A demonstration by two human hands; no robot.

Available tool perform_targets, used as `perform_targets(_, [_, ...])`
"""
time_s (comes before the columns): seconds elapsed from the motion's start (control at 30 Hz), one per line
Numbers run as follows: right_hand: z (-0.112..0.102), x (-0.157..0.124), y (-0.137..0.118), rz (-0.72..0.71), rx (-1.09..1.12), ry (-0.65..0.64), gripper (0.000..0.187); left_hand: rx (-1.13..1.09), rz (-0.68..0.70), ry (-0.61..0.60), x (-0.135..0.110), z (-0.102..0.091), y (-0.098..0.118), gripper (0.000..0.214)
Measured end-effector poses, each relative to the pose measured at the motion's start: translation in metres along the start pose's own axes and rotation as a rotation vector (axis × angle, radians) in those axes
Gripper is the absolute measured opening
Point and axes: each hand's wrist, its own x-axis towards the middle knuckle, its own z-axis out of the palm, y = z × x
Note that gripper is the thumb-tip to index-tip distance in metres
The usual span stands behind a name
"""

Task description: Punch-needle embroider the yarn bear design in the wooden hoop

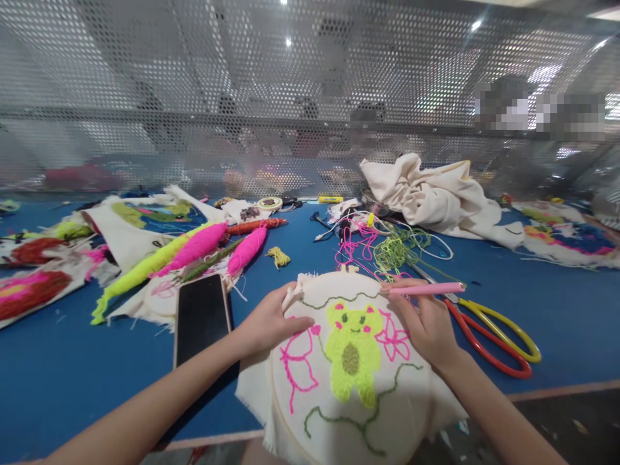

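The round embroidery hoop (274,394) holds white cloth, tilted over the table's front edge. On the cloth are a yellow-green bear (356,361), pink flower outlines (299,361) and dark green wavy lines. My left hand (276,320) grips the hoop's upper left rim, its thumb on the cloth and the other fingers mostly hidden behind. Between the fingers of my right hand (426,320) lies a pink-handled punch needle (433,289), nearly level. Its tip end is at the cloth's upper right, by the end of a green line; whether it pierces the cloth is unclear.
Large scissors (498,329) with red and yellow handles lie to the right. A phone (203,316) rests left, near bundles of pink yarn (247,248) and yellow yarn (145,274). Tangled threads (397,248) and crumpled white cloth (436,194) sit behind, before a perforated metal screen (290,84).
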Motion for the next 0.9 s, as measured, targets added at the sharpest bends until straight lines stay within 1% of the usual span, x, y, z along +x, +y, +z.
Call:
perform_targets(0.1, [-0.002, 0.001, -0.003, 0.031, 0.020, -0.014, 0.015, 0.041, -0.010, 0.017, 0.000, 0.000, -0.001, 0.040])
perform_targets(0.3, [-0.002, 0.001, -0.002, 0.091, 0.064, 0.014, 0.017, 0.082, -0.015, 0.018, 0.000, 0.000, -0.002, 0.040])
perform_targets(0.37, [-0.002, 0.002, -0.001, 0.108, 0.079, 0.003, 0.017, 0.097, -0.023, 0.022, 0.000, 0.000, -0.003, 0.040])
perform_targets(0.43, [-0.002, 0.004, 0.000, 0.111, 0.088, -0.033, 0.016, 0.110, -0.029, 0.024, 0.000, 0.000, -0.005, 0.041])
perform_targets(0.53, [-0.006, 0.011, 0.002, 0.084, 0.106, -0.120, 0.014, 0.116, -0.028, 0.031, 0.000, 0.000, -0.007, 0.043])
perform_targets(0.67, [-0.015, 0.030, 0.007, -0.019, 0.153, -0.217, 0.013, 0.106, -0.019, 0.016, 0.000, -0.001, -0.008, 0.047])
perform_targets(0.77, [-0.022, 0.046, 0.012, -0.092, 0.164, -0.294, 0.014, 0.121, -0.007, 0.006, -0.001, -0.004, -0.004, 0.049])
perform_targets(0.83, [-0.023, 0.054, 0.016, -0.088, 0.197, -0.348, 0.014, 0.117, 0.013, -0.018, -0.001, -0.007, -0.001, 0.045])
perform_targets(0.9, [-0.023, 0.059, 0.021, -0.029, 0.226, -0.372, 0.015, 0.107, 0.032, -0.037, -0.001, -0.008, 0.002, 0.042])
